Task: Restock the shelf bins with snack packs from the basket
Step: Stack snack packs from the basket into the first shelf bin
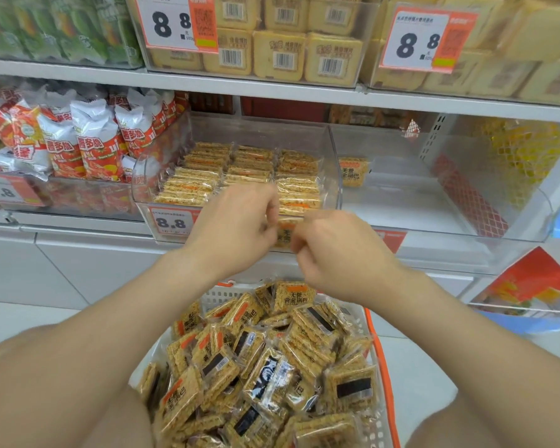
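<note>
Nearest me, the white basket lay heaped with loose snack packs. Above it, my left hand and right hand met with fingers curled, each seemingly pinching an edge of one held pack, largely hidden between them, just before the clear shelf bin. That bin held three rows of stacked packs. The neighbouring bin contained a single pack.
</note>
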